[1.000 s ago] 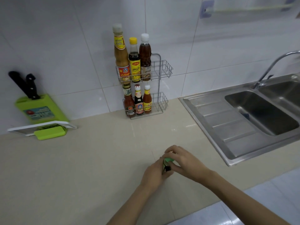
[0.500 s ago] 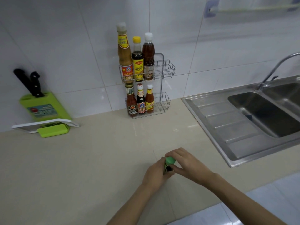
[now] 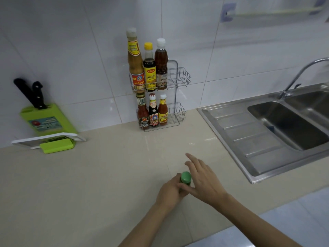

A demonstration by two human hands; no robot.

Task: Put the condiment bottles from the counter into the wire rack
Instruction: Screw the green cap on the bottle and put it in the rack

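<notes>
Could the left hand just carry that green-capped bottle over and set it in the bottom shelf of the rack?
Probably yes. The left hand already grips the green-capped bottle, the counter between it and the wire rack is bare, and the bottom shelf has open space right of its three bottles. It looks like a stretch, though.

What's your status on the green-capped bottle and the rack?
Left hand shut on green-capped bottle, upright on counter. Right hand open beside the cap. Wire rack: right end free on both tiers. Path clear.
</notes>
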